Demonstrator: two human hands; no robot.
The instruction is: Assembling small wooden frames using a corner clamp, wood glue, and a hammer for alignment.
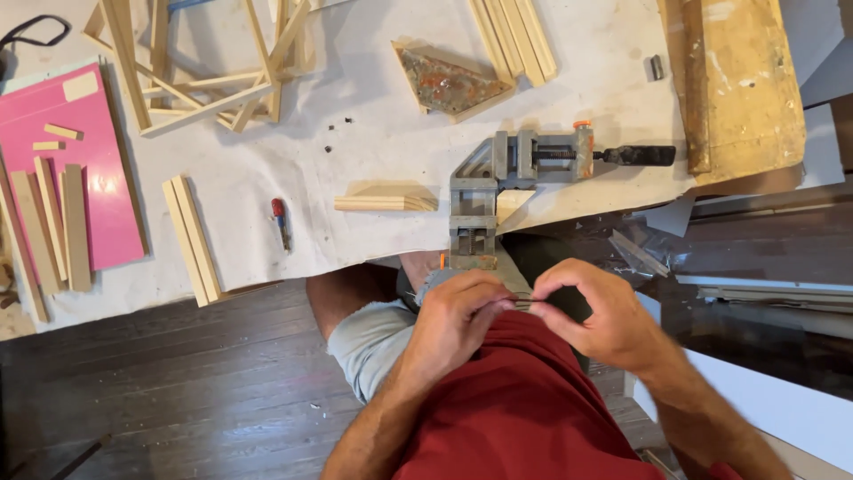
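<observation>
Left hand [458,311], right hand [597,311]: both raised over lap below table's near edge, fingers pinched shut on ends of one thin dark strip [522,301] held level between them. Grey metal corner clamp [484,191], black handle, at near edge, gripping pale wood strips. Pink board [107,178] at left edge carrying flat wood slats. Table [355,133] covered in creased white sheet.

Matt grey metal corner clamp [484,191]
</observation>
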